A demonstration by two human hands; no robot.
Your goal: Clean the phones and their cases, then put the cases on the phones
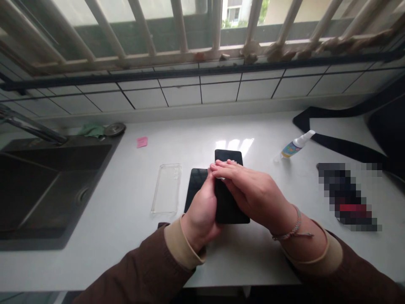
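Note:
A black phone (232, 213) is tilted up above the counter, gripped along its left edge by my left hand (202, 213). The left thumb lies by the screen, and the other fingers are hidden behind the phone. My right hand (255, 188) lies across the phone's upper half, fingers together and pressed down. Under those fingers shows a bit of white cloth (220, 178), mostly covered. Beside my left hand a second dark, flat device (194, 184) rests on the counter, partly hidden. A clear phone case (167, 190) lies to its left.
A small spray bottle (291, 148) stands at the right, with black straps (335, 141) behind it. Farther right lies a blurred-out dark object (348, 198). A pink paper slip (142, 142) is at the back left. The dark sink (60, 198) borders the white counter (114, 236).

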